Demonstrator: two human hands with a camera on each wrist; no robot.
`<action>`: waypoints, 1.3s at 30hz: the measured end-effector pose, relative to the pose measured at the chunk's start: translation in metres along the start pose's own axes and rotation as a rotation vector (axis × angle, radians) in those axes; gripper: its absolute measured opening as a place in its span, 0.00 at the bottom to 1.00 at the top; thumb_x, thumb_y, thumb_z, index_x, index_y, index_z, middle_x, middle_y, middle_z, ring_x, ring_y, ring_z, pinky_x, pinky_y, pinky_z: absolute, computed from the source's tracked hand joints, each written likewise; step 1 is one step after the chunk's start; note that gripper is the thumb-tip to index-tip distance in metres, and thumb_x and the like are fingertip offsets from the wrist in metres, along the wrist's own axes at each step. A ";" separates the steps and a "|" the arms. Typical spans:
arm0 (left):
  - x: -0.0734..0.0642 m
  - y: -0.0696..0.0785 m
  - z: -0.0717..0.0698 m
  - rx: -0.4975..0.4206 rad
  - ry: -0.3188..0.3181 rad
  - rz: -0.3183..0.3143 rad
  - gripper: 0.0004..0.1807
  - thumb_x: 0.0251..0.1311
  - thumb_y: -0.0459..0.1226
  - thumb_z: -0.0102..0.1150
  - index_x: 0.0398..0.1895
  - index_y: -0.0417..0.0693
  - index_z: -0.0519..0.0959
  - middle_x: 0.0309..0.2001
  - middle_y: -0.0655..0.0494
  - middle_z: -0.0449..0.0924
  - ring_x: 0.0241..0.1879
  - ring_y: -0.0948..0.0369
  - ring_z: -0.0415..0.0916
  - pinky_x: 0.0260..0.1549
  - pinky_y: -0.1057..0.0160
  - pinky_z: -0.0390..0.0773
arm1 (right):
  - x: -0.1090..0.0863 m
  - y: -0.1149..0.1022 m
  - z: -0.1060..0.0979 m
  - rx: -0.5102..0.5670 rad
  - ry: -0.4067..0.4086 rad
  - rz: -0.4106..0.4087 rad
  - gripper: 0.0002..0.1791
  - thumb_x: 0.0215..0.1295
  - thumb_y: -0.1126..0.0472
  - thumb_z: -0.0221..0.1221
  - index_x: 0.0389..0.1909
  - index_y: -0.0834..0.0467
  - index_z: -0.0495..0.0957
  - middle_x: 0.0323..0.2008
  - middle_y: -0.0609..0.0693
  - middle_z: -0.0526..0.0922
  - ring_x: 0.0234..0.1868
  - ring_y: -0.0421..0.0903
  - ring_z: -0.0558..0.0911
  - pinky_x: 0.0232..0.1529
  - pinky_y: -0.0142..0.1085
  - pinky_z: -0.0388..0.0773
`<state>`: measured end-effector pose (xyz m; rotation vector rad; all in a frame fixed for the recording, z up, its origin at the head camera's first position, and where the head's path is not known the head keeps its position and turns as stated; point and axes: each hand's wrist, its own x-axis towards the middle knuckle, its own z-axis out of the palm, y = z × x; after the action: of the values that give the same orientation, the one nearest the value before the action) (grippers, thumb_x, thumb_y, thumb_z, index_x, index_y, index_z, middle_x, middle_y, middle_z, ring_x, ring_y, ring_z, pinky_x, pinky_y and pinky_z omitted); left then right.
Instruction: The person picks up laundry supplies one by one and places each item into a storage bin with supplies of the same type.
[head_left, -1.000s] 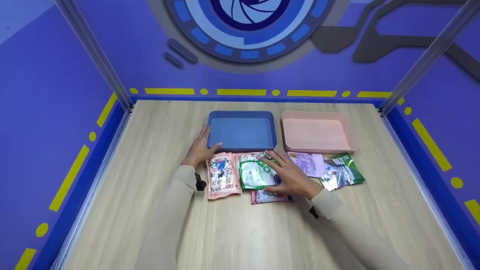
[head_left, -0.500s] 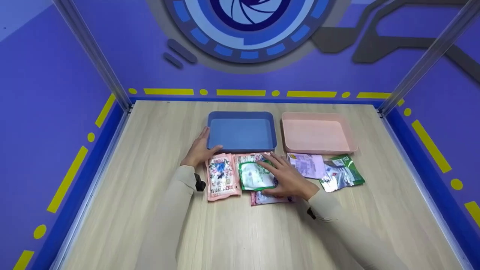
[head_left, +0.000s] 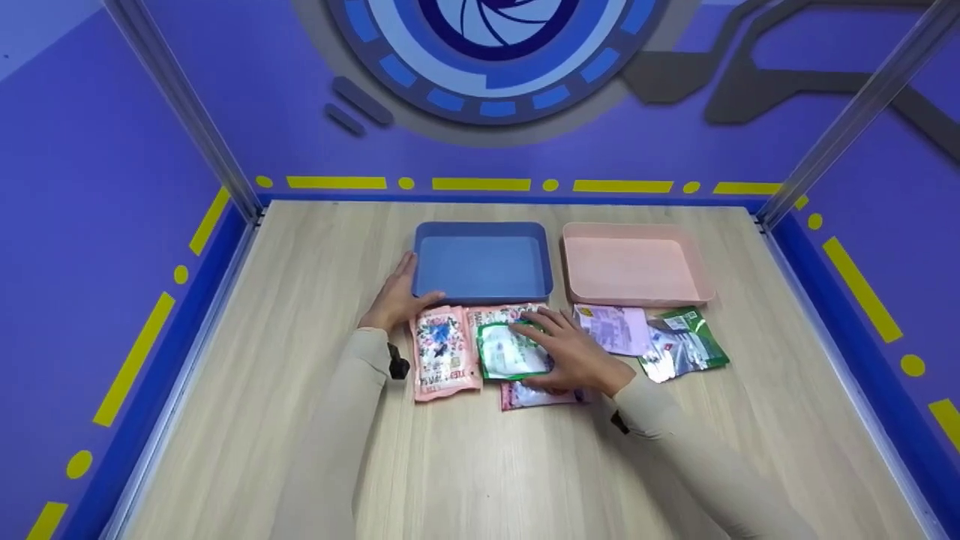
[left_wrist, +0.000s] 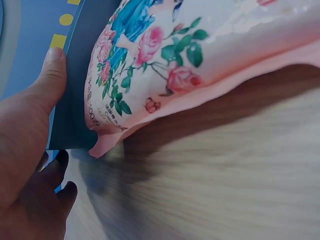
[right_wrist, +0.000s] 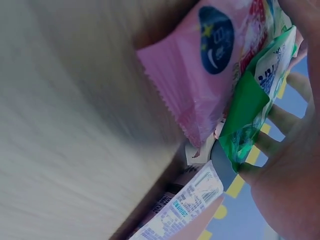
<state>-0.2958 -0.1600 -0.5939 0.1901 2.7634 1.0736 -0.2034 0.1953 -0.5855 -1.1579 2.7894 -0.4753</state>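
Observation:
My left hand (head_left: 394,300) rests at the front left corner of a blue tray (head_left: 484,266), its thumb extended along the front wall and its fingers at the left side. Beside that thumb lies a pink packet (head_left: 441,356) with a floral print; its rose pattern fills much of the left wrist view. Over a green-and-white packet (head_left: 510,356) spreads my right hand (head_left: 581,360), fingers apart and touching its edge. That packet lies on a second pink floral packet (head_left: 491,315) and a purple-pink packet (right_wrist: 185,75), both partly covered. My right palm hides part of the pile.
A pink tray (head_left: 637,270) stands right of the blue one. In front of it lie a lilac packet (head_left: 619,330) and a silver-and-green packet (head_left: 686,345). Blue-purple panels (head_left: 300,150) wall in the wooden table (head_left: 480,465) at the back and sides.
My right hand's fingers have shifted slightly left over the green-and-white packet. The left hand stays at the blue tray's corner, and the trays and packets keep their places.

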 end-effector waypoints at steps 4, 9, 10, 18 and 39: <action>-0.001 -0.001 -0.001 0.000 -0.001 -0.012 0.59 0.65 0.56 0.66 0.84 0.44 0.39 0.84 0.47 0.35 0.82 0.46 0.37 0.78 0.45 0.47 | 0.000 -0.001 -0.002 0.024 -0.003 -0.003 0.52 0.58 0.33 0.70 0.80 0.45 0.60 0.78 0.55 0.61 0.78 0.63 0.57 0.74 0.67 0.52; -0.001 -0.002 -0.001 -0.028 -0.005 -0.020 0.58 0.66 0.54 0.66 0.84 0.42 0.39 0.84 0.44 0.37 0.81 0.46 0.38 0.78 0.47 0.47 | 0.000 -0.002 -0.004 0.036 0.007 -0.005 0.52 0.57 0.34 0.71 0.79 0.44 0.62 0.76 0.54 0.64 0.76 0.60 0.60 0.72 0.66 0.59; -0.001 -0.002 0.000 -0.036 -0.007 -0.026 0.58 0.66 0.54 0.66 0.84 0.42 0.39 0.83 0.43 0.38 0.81 0.47 0.38 0.78 0.47 0.48 | 0.001 -0.002 -0.004 0.035 0.007 -0.007 0.52 0.56 0.34 0.71 0.79 0.44 0.62 0.76 0.54 0.65 0.75 0.60 0.61 0.72 0.66 0.59; -0.002 -0.002 0.001 -0.078 -0.007 -0.039 0.59 0.66 0.55 0.66 0.84 0.43 0.38 0.83 0.43 0.39 0.81 0.48 0.40 0.78 0.48 0.49 | 0.001 -0.003 -0.006 0.046 0.006 -0.021 0.53 0.53 0.33 0.72 0.79 0.45 0.63 0.73 0.54 0.67 0.74 0.60 0.63 0.70 0.64 0.64; -0.003 0.001 0.000 -0.073 -0.017 -0.055 0.59 0.66 0.56 0.65 0.84 0.45 0.38 0.83 0.44 0.39 0.81 0.47 0.39 0.78 0.46 0.49 | 0.002 -0.004 -0.009 0.069 0.005 0.020 0.49 0.55 0.39 0.75 0.77 0.40 0.66 0.71 0.49 0.71 0.69 0.55 0.65 0.63 0.60 0.73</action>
<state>-0.2925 -0.1596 -0.5929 0.1123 2.6923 1.1511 -0.2040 0.1932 -0.5755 -1.1154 2.7625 -0.5687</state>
